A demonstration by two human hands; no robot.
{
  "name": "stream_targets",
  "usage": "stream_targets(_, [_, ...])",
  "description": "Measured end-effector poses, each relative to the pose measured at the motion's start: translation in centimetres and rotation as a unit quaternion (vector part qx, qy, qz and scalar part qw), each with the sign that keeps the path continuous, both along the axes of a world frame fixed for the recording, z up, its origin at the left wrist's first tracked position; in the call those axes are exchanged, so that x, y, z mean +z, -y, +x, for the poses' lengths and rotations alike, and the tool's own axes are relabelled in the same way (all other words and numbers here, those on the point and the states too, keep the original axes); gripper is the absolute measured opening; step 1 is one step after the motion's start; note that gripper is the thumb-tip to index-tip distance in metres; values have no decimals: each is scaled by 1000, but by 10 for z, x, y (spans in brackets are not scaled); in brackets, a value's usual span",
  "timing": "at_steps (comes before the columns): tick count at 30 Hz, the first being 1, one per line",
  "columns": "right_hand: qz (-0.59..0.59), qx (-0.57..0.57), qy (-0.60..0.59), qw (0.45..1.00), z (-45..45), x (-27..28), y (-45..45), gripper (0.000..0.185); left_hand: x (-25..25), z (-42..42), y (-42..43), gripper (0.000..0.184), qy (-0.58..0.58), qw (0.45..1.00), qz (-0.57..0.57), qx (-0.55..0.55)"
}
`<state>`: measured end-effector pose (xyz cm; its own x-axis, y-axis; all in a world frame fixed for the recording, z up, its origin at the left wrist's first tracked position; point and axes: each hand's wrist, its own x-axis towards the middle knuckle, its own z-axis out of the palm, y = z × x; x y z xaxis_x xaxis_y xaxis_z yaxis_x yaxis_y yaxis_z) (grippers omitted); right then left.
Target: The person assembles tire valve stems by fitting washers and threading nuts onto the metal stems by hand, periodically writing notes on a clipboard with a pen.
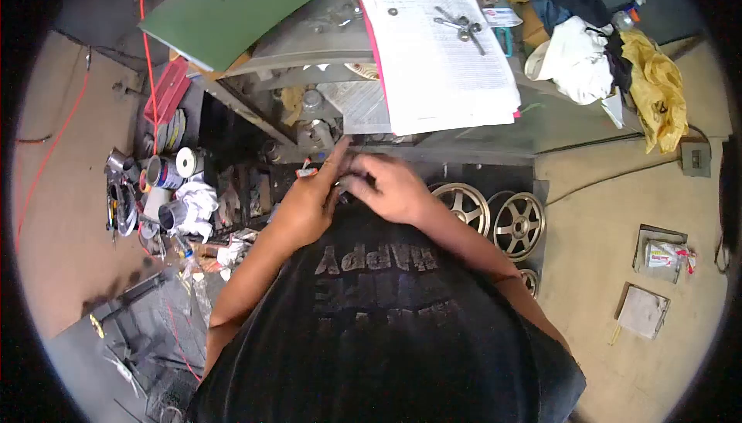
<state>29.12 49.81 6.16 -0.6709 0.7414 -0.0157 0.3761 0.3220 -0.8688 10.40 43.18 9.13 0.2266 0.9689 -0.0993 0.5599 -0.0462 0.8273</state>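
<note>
In front of the chest, my left hand [311,200] and my right hand [396,189] meet just below the bench edge. The left index finger points out straight while its other fingers look curled. Bent and slightly blurred, the right fingers reach in against the left hand. Something small and shiny may sit between them, but I cannot make it out. Beyond the hands lies a clipboard with a stack of printed sheets [440,75]. Loose metal bolts [466,28] and a small nut [393,12] rest on its top sheet.
A green folder [239,9] lies on the bench [301,56] at left. White cloth [576,59] and a yellow plastic bag [653,86] hang at right. Below stand wheel rims [519,226]. Cans and a white rag [199,205] crowd the left; a red cord [144,52] hangs there.
</note>
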Motion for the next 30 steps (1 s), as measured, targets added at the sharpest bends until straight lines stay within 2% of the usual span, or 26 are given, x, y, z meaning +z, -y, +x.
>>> stream_targets(1, [-1, 3, -64, 998, 0, 2, 1, 35, -1, 1, 0, 79, -22, 1000, -18, 10])
stream_targets(3, [36, 3, -66, 997, -1, -16, 2, 35, -6, 3, -1, 79, 31, 999, 9, 11])
stream_targets(5, [-30, 18, 22, 999, 1, -19, -1, 36, -8, 7, 0, 80, -1, 998, 63, 3])
stream_targets(6, [-72, 34, 38, 996, 1, -15, -4, 37, -6, 7, 1, 81, -44, 999, 4, 6])
stream_targets(7, [-68, 31, 40, 996, 1, -14, -6, 37, -1, 9, -1, 81, -42, 999, 7, 4])
stream_targets(9, [-196, 31, 55, 979, 2, -11, -8, 40, 7, 12, -4, 82, -107, 992, -72, 8])
stream_targets(10, [-193, 31, 56, 979, 0, -7, -5, 40, 1, 11, -4, 82, -106, 992, -69, 8])
stream_targets(12, [-20, -14, -82, 996, -3, 2, 4, 39, -13, 7, -4, 83, -21, 994, 108, 9])
stream_targets(13, [-19, -14, -80, 996, -2, 1, 2, 39, -15, 8, -4, 83, -20, 994, 110, 10])
stream_targets(15, [-136, 19, -24, 990, 3, -5, -2, 35, -12, 9, -3, 83, -20, 997, 73, 2])
stream_targets(16, [-135, 18, -23, 990, 5, -11, -4, 35, -10, 10, -2, 83, -19, 997, 74, 2])
stream_targets(18, [-194, 51, 63, 978, 6, -15, -8, 34, -7, 10, -1, 83, -81, 997, 1, -8])
stream_targets(19, [-194, 52, 63, 978, 6, -11, -5, 34, -8, 10, -1, 83, -81, 997, 1, -8])
stream_targets(21, [-35, -21, -81, 996, 3, 3, 5, 34, -13, 7, -3, 82, -36, 998, 43, -7])
stream_targets(23, [-59, 2, -56, 997, 5, -13, 1, 34, -13, 9, -2, 81, -28, 997, 73, -11])
stream_targets(28, [-148, 24, 39, 988, 6, -6, 2, 33, -19, 9, -3, 80, 7, 991, 131, -4])
stream_targets(30, [-58, -25, -95, 993, 4, -8, 7, 35, -18, 7, -2, 81, -21, 998, 67, -1])
